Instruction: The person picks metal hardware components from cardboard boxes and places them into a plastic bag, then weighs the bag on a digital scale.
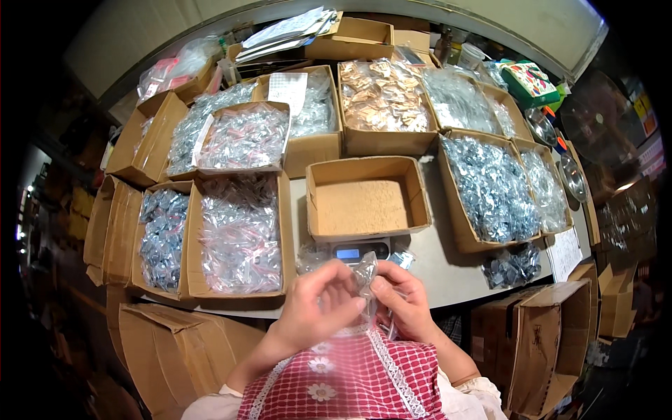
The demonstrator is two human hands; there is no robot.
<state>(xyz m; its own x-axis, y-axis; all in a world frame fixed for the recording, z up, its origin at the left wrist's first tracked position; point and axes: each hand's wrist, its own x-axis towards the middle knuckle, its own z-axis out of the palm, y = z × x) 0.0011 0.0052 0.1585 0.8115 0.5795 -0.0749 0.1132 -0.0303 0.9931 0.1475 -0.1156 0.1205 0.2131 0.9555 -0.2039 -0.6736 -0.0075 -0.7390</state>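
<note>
A small clear plastic bag is held up in front of my chest, at the table's near edge. My right hand pinches it between thumb and fingers from the right. On the other side, my left hand has its fingers closed on the bag, with thumb and fingertips slightly blurred. What the bag contains, if anything, I cannot make out. Just beyond my hands sits a small scale with a lit blue display. An open cardboard box with a bare bottom rests on the scale's far side.
Cardboard boxes of small bagged parts stand around: red-edged bags and blue-grey packets left, copper-coloured pieces behind, blue-silver packets right. Dark packets lie loose on the table. Large cartons flank me below.
</note>
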